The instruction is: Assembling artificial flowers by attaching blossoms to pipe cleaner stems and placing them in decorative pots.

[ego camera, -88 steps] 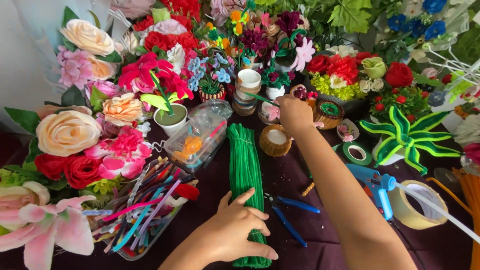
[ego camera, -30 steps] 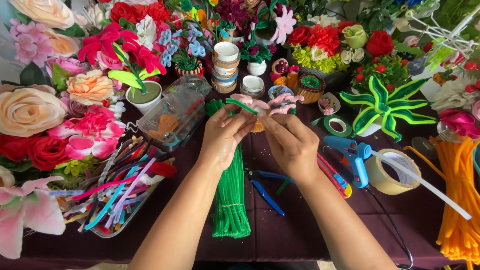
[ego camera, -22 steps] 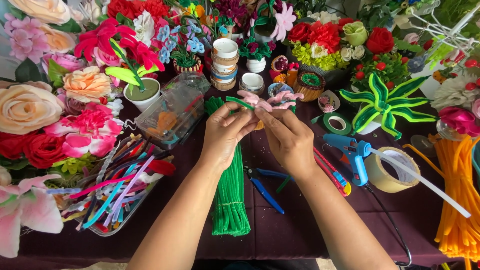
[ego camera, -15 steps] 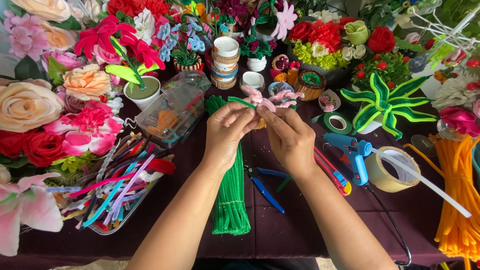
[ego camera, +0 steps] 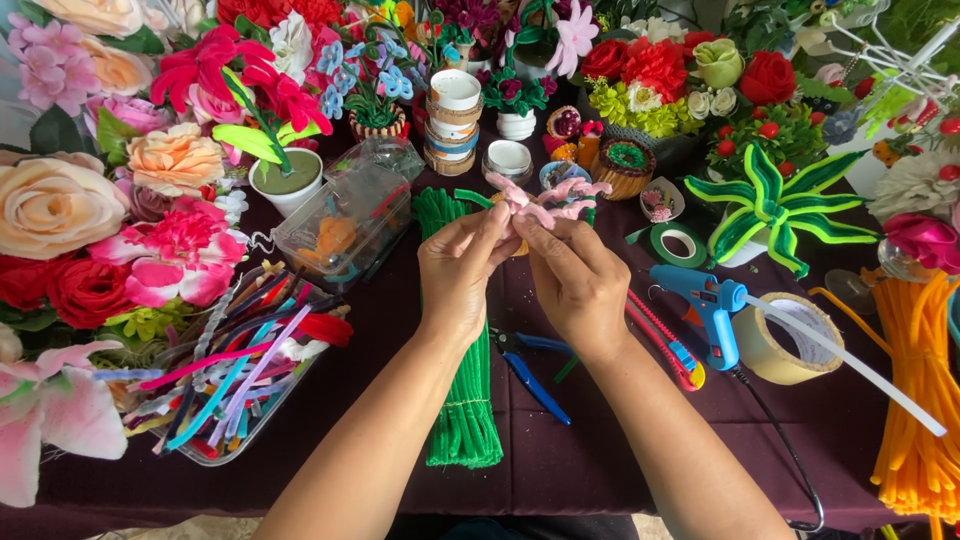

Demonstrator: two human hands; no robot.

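Both hands are up over the middle of the table, working one small piece: the left hand [ego camera: 458, 272] and right hand [ego camera: 578, 285] are each pinched shut on a pink pipe-cleaner flower [ego camera: 548, 196], held above the table just past the fingertips, w/ a short green stem bit [ego camera: 472, 198] poking out to the left of it. Several looped pink petals are already formed and fan up and to the right, so the bloom looks largely shaped; what seems left, judging by the grip at its base, is binding the petals to the stem & tidying them. No full-length stem on it yet as far as I can see. The bundle of green pipe cleaners [ego camera: 462, 390] lies under the left wrist, looking barely used. Blue-handled pliers [ego camera: 532, 372] lie between the forearms, untouched; a blue glue gun [ego camera: 708, 310] sits to the right beside a roll of tan tape [ego camera: 790, 340], and a roll of green tape [ego camera: 678, 243] lies farther back. The surface is a table w/ a dark maroon cloth [ego camera: 600, 460], crowded round the edges w/ finished handmade flowers, small pots, a clear tray of mixed-colour pipe cleaners [ego camera: 225, 385] at left and an orange bundle [ego camera: 915, 400] at far right. Room beyond: can't tell, blooms fill the view.
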